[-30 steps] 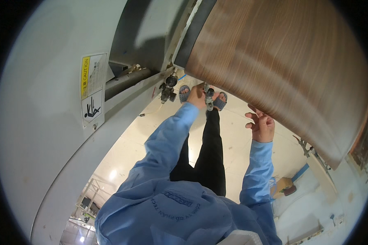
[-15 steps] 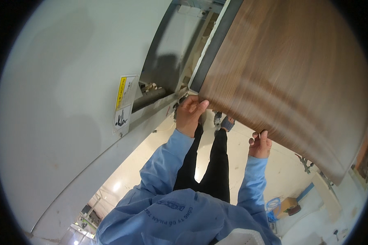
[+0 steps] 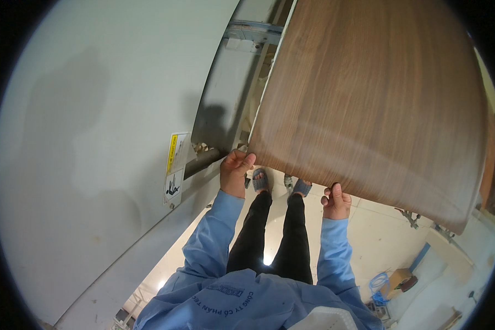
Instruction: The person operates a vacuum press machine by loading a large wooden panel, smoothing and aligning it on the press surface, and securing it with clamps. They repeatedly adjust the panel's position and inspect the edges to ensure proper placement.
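Pinching with thumb on top, the left hand (image 3: 234,175) grips the wood-grain panel (image 3: 368,104) at its near left corner, the right hand (image 3: 336,204) partway along that edge. The panel reaches away beside a grey machine housing (image 3: 93,165); its right corner is unheld, so uneven pulling could skew it.

Wide brown wood-grain sheet (image 3: 374,104), sheen near closest edge, ahead, rightward.

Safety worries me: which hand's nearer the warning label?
Left: the left hand, at the corner of the wood-grain panel, is right of the warning label; the right hand is farther right.
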`<state>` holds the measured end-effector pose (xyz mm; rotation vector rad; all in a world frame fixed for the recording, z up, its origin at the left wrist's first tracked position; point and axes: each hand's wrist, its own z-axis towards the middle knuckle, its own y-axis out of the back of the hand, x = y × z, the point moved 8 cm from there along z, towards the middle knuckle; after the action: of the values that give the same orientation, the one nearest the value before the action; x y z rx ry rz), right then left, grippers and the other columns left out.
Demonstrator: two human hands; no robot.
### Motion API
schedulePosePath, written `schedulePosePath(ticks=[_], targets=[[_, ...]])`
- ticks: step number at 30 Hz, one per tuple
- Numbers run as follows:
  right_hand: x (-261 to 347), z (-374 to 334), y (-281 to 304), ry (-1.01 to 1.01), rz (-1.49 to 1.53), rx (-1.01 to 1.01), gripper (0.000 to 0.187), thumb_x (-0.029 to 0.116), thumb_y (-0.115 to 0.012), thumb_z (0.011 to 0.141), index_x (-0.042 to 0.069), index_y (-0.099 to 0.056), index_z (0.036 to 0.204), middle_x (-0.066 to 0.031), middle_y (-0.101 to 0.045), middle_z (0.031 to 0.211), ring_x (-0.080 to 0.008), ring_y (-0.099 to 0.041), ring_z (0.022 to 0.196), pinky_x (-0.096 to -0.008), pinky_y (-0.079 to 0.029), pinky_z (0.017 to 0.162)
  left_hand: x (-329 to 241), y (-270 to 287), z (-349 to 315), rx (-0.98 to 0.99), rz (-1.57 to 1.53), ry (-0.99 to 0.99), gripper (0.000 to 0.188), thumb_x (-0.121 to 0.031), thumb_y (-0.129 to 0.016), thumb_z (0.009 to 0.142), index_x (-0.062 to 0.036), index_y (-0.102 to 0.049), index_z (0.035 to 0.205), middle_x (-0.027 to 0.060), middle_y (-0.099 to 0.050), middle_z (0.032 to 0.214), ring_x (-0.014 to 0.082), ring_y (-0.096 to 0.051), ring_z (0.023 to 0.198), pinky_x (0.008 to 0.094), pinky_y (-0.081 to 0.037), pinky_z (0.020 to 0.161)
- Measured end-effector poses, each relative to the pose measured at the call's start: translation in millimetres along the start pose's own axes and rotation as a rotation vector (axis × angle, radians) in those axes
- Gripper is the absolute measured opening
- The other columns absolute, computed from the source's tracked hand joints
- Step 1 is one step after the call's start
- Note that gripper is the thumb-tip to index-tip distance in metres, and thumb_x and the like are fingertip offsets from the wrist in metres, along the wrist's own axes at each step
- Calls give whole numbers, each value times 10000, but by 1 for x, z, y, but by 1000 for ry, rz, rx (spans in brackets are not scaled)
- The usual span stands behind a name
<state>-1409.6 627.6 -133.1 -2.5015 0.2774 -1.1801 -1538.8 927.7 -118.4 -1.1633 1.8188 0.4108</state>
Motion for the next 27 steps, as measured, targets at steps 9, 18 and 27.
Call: schedulePosePath(ticks=[9, 18, 27], targets=[[1, 2, 6, 9, -49, -63, 174, 179, -726, 911, 26, -672, 849, -79, -663, 764, -160, -620, 661, -288, -460, 502, 12, 5, 10, 7, 77, 38, 219, -122, -754, 868, -134, -542, 816, -21, -578, 789, 119, -570, 716, 271, -489, 712], [7, -1, -3, 23, -2, -75, 212, 178, -747, 891, -12, -668, 841, -112, -663, 755, -174, -613, 644, -285, -467, 522, 6, 3, 13, 71, 150, -30, 246, -143, -740, 860, -140, -512, 767, -31, -535, 746, 115, -540, 702, 277, -472, 700], [0, -1, 2, 18, -71, -51, 216, 191, -721, 912, -5, -664, 842, -105, -663, 763, -175, -611, 640, -289, -461, 523, 1, 4, 6, 45, 117, -39, 241, -150, -757, 848, -113, -529, 781, -35, -541, 742, 86, -509, 721, 229, -413, 697]])
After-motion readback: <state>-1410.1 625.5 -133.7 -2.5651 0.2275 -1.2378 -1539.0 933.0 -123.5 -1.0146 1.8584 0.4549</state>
